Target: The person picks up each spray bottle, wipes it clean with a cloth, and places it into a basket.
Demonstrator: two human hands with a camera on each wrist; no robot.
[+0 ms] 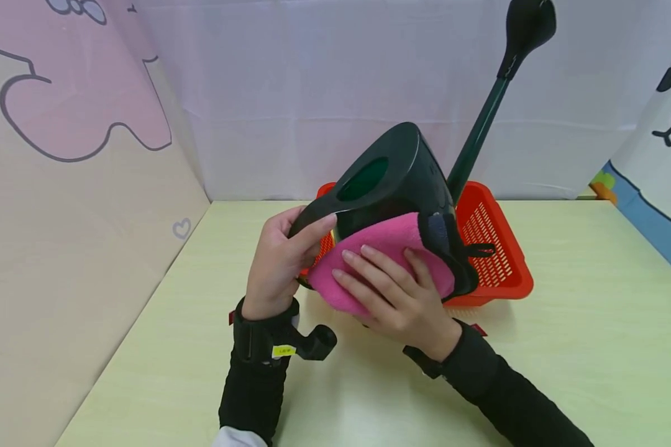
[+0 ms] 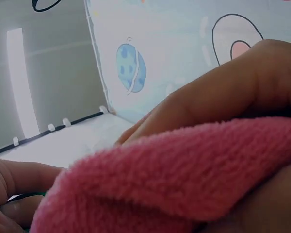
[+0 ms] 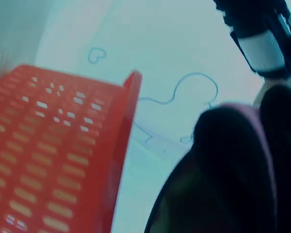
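Observation:
My left hand (image 1: 276, 257) grips the narrow end of a dark green plastic body (image 1: 419, 167), which has an oval opening and is tilted up above the table. Against its lower side lies a fluffy pink cloth (image 1: 335, 292) with a dark edge and a small black loop. My right hand (image 1: 397, 298) holds the cloth, its fingers spread over the front. In the left wrist view the pink cloth (image 2: 174, 170) sits between fingers above and skin below. Large and dark, part of the held item fills the lower right of the right wrist view, too dim to make out fully.
Behind the hands, a red perforated basket (image 1: 500, 248) stands on the pale wooden table (image 1: 593, 323). A dark green rod (image 1: 481, 130) with a rounded black end rises at the basket. White cloth hangs behind, and printed panels flank the table on both sides.

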